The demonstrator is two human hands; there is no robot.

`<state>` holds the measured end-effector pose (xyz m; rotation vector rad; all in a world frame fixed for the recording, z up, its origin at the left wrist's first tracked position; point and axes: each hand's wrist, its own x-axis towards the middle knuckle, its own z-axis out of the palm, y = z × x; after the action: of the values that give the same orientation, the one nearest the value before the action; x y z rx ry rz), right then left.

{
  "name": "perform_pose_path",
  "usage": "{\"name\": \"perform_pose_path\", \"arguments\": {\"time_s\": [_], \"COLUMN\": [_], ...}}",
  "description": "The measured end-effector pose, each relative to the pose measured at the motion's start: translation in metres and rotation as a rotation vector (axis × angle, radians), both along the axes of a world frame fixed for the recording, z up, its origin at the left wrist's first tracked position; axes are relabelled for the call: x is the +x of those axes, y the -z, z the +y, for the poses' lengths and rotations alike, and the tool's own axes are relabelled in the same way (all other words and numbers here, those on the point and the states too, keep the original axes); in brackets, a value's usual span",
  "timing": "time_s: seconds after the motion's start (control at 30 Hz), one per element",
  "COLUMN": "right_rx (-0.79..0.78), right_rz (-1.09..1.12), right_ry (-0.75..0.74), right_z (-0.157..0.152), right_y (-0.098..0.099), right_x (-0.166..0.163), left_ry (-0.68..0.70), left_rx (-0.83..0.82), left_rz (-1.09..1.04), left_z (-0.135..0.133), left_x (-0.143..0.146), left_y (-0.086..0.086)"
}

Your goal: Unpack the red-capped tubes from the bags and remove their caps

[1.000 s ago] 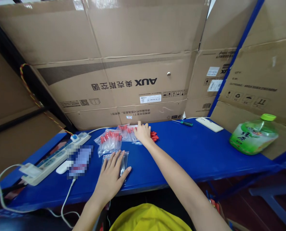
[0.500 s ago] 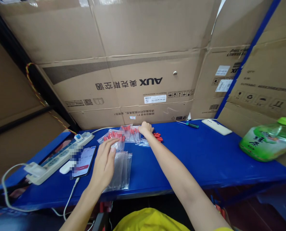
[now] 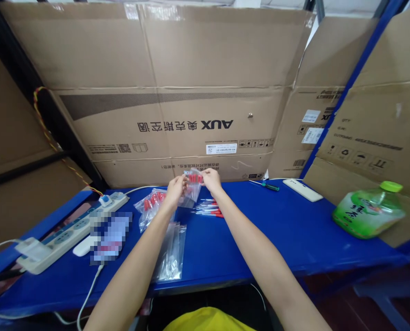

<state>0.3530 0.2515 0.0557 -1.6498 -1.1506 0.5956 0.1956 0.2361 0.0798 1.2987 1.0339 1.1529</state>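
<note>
Both my hands are raised above the back of the blue table. My left hand and my right hand pinch the two top corners of a small clear bag with red parts and hold it between them. Another filled clear bag with red parts lies on the table to the left. Loose red-tipped pieces lie just below my right hand. A stack of empty clear bags rests near the front edge, under my left forearm.
A white power strip and a phone with a cable lie at the left. A green-handled screwdriver, a white flat device and a green bottle are at the right. Cardboard boxes wall the back.
My left hand left the empty bags and rose to the back. My right hand lifted off the pile. Both now hold one small bag up between them.
</note>
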Motion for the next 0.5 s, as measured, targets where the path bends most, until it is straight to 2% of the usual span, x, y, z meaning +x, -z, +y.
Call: {"name": "perform_pose_path", "arguments": {"time_s": [0.13,0.23,0.33,0.5], "right_rx": [0.346,0.435,0.462,0.426], "right_rz": [0.234,0.226,0.195,0.202], "right_ry": [-0.095,-0.202,-0.257,-0.236], "right_z": [-0.03,-0.056,-0.074,-0.078], "right_y": [-0.006,-0.004,0.003,0.02], "right_x": [0.005,-0.002,-0.014,-0.027], "left_ry": [0.174,0.26,0.209,0.026], "left_rx": [0.04,0.075,0.15,0.424], "left_rz": [-0.022,-0.002,0.072,0.289], "left_z": [-0.007,-0.01,-0.009,-0.005], "left_x": [-0.007,-0.008,-0.006,-0.008], "left_y": [-0.001,-0.001,0.007,0.021]}}
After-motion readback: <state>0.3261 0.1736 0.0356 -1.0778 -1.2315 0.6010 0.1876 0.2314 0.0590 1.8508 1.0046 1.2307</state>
